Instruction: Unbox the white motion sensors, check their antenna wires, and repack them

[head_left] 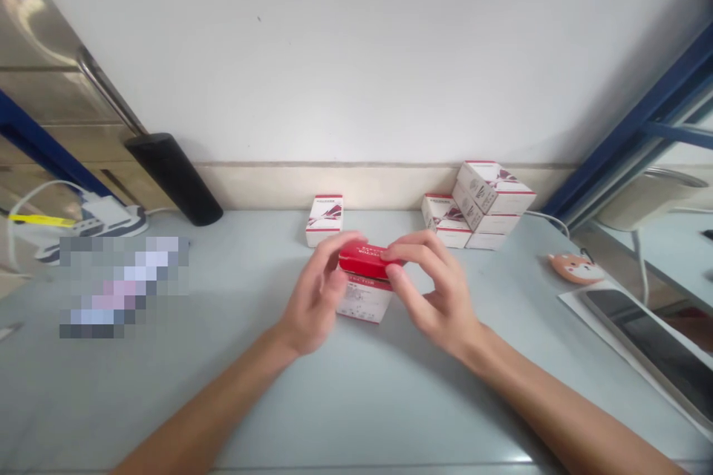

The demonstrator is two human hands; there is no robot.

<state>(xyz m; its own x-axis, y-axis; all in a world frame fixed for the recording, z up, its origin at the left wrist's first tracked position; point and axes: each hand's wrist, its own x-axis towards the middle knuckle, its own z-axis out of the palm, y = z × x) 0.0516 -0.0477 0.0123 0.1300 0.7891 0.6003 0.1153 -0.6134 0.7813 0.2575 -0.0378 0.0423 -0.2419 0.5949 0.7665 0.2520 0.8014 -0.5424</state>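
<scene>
In the middle of the table point(267, 415) stands a small white cardboard box point(363, 302) with printing on its front. Its red lid flap point(361, 260) is at the top, with a thin gap showing along its front edge. My left hand point(316, 300) is curled round the box's left side, its thumb at the front corner. The thumb and fingers of my right hand point(437, 289) grip the lid flap's right end. What is inside the box is hidden.
A similar white box point(324, 221) stands behind, near the wall. Several more boxes point(490, 197) are stacked at right. A black cylinder point(175, 178), a power strip point(111, 219) and a pixelated object point(125, 286) lie left. A phone point(646, 345) and an orange animal-faced item point(576, 267) lie right.
</scene>
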